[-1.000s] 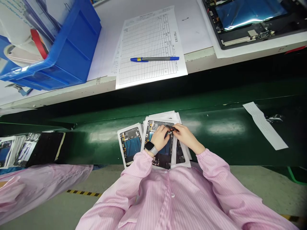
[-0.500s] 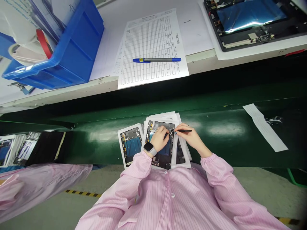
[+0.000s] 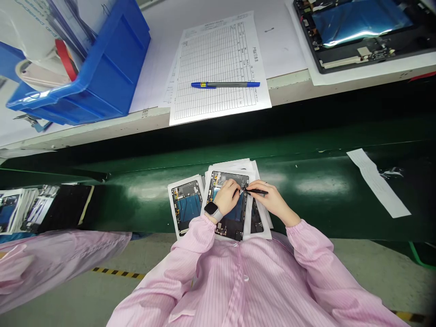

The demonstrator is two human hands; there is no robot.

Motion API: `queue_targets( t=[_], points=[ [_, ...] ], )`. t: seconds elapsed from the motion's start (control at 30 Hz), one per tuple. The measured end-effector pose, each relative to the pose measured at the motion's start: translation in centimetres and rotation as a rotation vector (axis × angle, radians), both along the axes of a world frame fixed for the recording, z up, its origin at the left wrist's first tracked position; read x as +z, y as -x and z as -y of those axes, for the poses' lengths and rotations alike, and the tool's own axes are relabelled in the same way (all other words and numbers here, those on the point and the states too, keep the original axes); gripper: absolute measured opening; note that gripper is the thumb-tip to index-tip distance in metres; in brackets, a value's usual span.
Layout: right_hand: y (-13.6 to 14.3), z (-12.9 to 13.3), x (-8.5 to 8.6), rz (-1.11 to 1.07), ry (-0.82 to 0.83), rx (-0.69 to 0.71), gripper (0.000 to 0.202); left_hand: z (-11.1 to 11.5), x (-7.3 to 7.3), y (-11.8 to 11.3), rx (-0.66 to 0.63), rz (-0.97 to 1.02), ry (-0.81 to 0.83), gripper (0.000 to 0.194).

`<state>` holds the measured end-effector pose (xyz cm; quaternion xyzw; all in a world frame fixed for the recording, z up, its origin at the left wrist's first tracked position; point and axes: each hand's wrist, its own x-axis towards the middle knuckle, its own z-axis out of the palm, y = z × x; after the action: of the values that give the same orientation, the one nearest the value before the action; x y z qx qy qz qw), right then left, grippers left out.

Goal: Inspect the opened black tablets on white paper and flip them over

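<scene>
An opened tablet (image 3: 234, 225) with dark edges and a blue inner panel lies on white sheets in front of me. My left hand (image 3: 227, 197), with a watch on its wrist, rests over its upper middle, fingers bent together near the right edge; what they pinch is too small to name. My right hand (image 3: 272, 198) grips a thin black tool (image 3: 259, 191), its tip at the tablet's upper right edge, close to my left fingertips. A second opened tablet (image 3: 188, 206) lies just left, and part of another (image 3: 256, 220) shows underneath at the right.
A green bench (image 3: 313, 190) carries a white paper strip (image 3: 381, 184) at right and stacked tablets (image 3: 20, 209) at far left, near a person's pink sleeve (image 3: 61, 254). The shelf above holds a blue bin (image 3: 112, 68), a form (image 3: 218, 54), a pen (image 3: 228, 85) and a large tablet (image 3: 364, 27).
The black tool in my right hand has tilted, its outer end lower, and my right hand has shifted slightly downward. My left hand stays in nearly the same place.
</scene>
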<state>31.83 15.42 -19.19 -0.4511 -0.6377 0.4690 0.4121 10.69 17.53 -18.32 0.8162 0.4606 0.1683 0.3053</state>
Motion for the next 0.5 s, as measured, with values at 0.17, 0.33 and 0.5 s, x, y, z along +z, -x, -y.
queue_targets(
  t=[0.17,0.33,0.5],
  points=[
    [0.6,-0.1,-0.5,-0.010,0.013,-0.060,0.020,0.0,0.2,0.0,0.000,0.006,-0.004,0.016],
    [0.8,-0.3,-1.0,-0.034,0.034,-0.166,0.019,0.1,0.2,0.1,0.003,0.009,-0.013,0.016],
    [1.2,-0.8,-1.9,-0.062,0.074,-0.214,0.017,0.2,0.0,0.1,0.023,0.001,-0.031,0.017]
  ],
)
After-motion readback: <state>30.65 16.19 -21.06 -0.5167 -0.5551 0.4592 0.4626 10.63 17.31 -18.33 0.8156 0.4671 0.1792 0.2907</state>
